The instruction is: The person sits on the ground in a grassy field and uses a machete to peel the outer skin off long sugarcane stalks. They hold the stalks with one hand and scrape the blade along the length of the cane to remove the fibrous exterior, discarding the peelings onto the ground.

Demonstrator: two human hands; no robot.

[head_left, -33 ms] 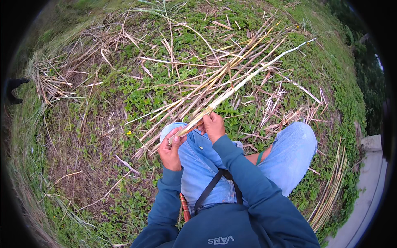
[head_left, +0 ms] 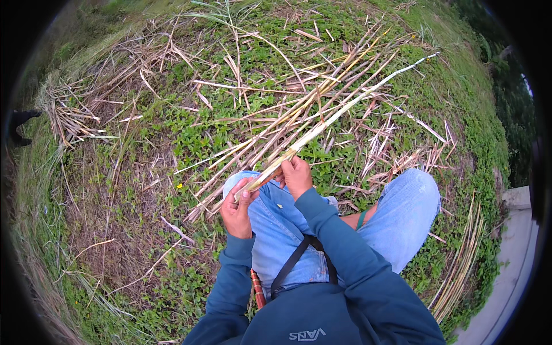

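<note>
A long, pale plant stalk point(head_left: 329, 122) slants from over my lap toward the far right, its near end in my hands. My left hand point(head_left: 236, 213) holds that near end, thumb on top and fingers beneath. Farther up the stalk, my right hand point(head_left: 296, 177) is closed against it with bent fingers. Something reddish-brown shows between the hands under the stalk; I cannot make out what it is. Beneath and beyond the stalk lies a loose pile of dry stalks point(head_left: 287, 118), their near ends beside my left knee.
Another bundle of stalks point(head_left: 61, 118) lies at the far left, near a person's dark shoe point(head_left: 23, 140). Thin stalks point(head_left: 462, 261) lie at the right beside a concrete edge point(head_left: 512, 247). Peeled husks point(head_left: 402, 161) litter the grass past my right knee. A red banded object point(head_left: 257, 287) sits at my waist.
</note>
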